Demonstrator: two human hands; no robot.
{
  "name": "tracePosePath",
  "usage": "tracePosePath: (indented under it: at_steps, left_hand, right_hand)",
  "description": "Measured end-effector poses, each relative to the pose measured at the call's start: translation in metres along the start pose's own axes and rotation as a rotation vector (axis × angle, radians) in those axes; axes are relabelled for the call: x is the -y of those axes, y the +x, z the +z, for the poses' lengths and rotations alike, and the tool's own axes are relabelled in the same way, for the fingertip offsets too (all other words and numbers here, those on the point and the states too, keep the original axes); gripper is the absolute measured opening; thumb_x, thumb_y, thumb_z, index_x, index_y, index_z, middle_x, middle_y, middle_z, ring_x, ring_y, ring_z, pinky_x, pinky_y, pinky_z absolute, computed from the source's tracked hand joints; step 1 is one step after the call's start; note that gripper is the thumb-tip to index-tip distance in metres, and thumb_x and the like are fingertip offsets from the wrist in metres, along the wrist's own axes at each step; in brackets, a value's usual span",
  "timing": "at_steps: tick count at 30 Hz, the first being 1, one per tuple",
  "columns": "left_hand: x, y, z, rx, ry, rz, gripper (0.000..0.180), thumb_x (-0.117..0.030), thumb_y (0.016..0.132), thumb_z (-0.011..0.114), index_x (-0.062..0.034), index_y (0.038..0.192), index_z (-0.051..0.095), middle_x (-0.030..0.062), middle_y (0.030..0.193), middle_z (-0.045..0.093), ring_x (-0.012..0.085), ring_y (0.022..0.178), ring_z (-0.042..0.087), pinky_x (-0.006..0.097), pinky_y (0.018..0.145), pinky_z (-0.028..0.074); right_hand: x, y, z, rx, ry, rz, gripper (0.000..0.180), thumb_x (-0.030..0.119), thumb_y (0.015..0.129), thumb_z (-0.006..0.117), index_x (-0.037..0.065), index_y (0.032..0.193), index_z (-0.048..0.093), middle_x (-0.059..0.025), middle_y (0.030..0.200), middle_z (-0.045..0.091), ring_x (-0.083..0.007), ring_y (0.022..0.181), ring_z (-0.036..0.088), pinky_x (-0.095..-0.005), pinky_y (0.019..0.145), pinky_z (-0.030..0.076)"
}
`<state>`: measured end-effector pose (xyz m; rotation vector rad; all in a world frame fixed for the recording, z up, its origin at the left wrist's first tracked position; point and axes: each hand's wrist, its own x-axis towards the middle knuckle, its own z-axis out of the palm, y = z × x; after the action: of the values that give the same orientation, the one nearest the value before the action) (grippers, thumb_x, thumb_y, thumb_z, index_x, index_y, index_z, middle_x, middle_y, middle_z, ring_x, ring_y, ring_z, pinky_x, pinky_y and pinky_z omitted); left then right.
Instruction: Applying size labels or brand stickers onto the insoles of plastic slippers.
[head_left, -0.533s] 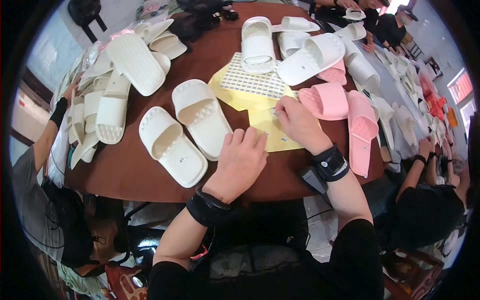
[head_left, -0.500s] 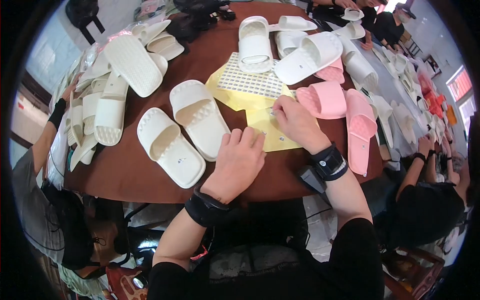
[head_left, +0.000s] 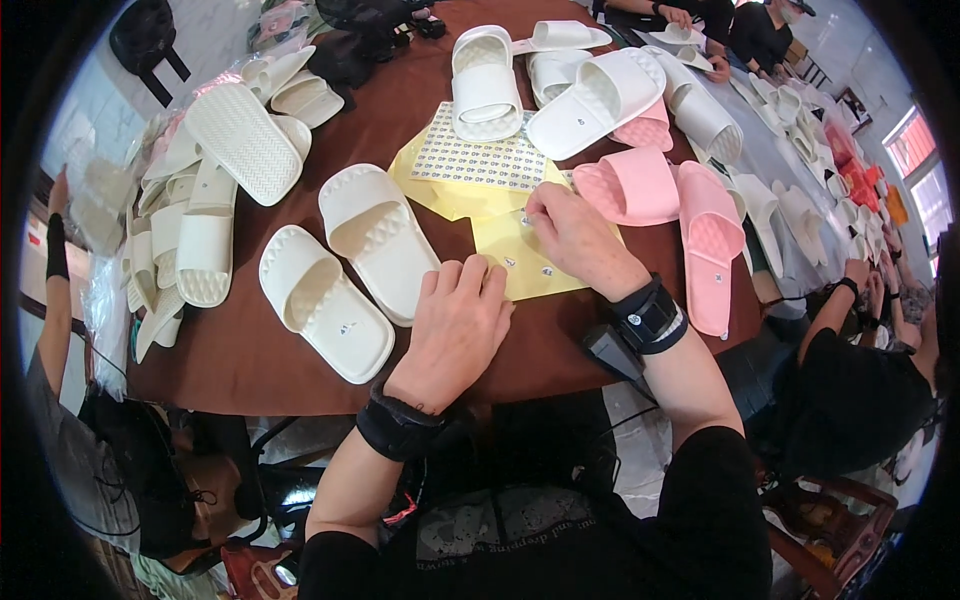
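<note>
Yellow sheet on the brown bench, a hand at each side

Head view: the left hand lies palm down at the sheet's left edge, fingers loosely curled; I cannot tell whether they grip anything. The right hand bends over the sheet, fingertips drawn close together, their hold hidden. Small stickers dot the sheet. Two white slippers sit left, pink slippers right.

yellow sheet: smooth paper; pink slippers: matt plastic; bag: glossy plastic
</note>
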<state>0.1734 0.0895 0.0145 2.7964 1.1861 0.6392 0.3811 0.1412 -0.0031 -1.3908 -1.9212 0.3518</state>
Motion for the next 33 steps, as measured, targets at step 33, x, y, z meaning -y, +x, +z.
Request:
tracePosePath:
  at_steps: [33]
  left_hand:
    - [-0.004,-0.007,0.003,-0.011,0.058,0.014,0.039,-0.015,0.081,0.069,-0.0017,0.116,0.059,0.0104,0.106,0.052,0.0267,0.097,0.052,0.040,0.083,0.042]
  right_hand:
    - [0.003,-0.003,-0.002,0.014,-0.105,-0.098,0.011,0.004,0.088,0.055,0.003,0.095,0.063,-0.0176,0.095,0.062,-0.0381,0.088,0.061,-0.0455,0.079,0.050]
